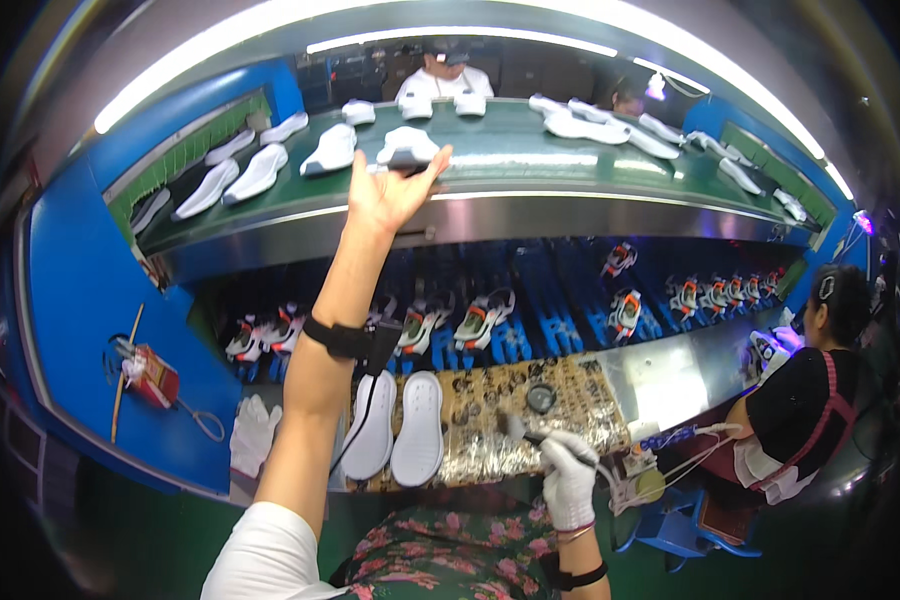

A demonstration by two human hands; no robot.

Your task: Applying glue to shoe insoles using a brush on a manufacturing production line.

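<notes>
My left hand (390, 190) reaches up to the green conveyor belt (490, 165) and grips a white shoe upper (406, 146) at its near end. A black band sits on that wrist. My right hand (568, 470), in a white glove, holds a small brush (522, 432) over the foil-covered worktop (490, 440). Two white soles (398, 425) lie side by side on the worktop, just left of the brush.
More white uppers (260, 170) ride the belt. Below it a blue rack (530, 320) carries shoes with orange and black parts. A round tin (541, 398) sits on the worktop. One person (810, 400) sits at my right, another (446, 75) across the belt. White gloves (252, 430) lie left.
</notes>
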